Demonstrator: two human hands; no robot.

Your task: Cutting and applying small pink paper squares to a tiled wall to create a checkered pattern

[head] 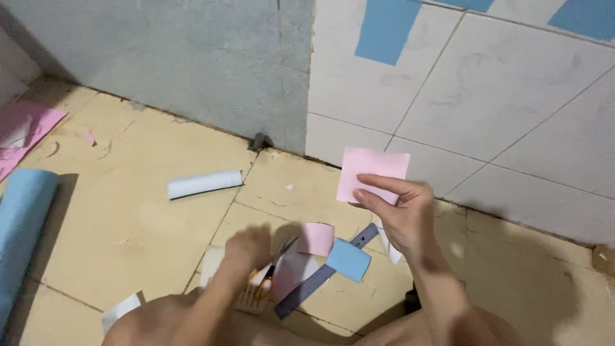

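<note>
My right hand (402,214) holds a square pink paper (371,173) up in front of the tiled wall, pinched between thumb and fingers. My left hand (248,247), blurred by motion, is down on the floor beside yellow-handled scissors (269,274); whether it grips them is unclear. Just right of the scissors lie a curled pink paper piece (316,238), a small blue paper piece (349,259) and a grey ruler (327,272).
A rolled white-and-blue paper tube (205,184) lies on the beige floor tiles. A large blue paper roll (22,224) and pink sheets (22,131) sit at the left. White scraps (122,311) lie near my knees. The tiled wall (487,109) has blue paper stuck on.
</note>
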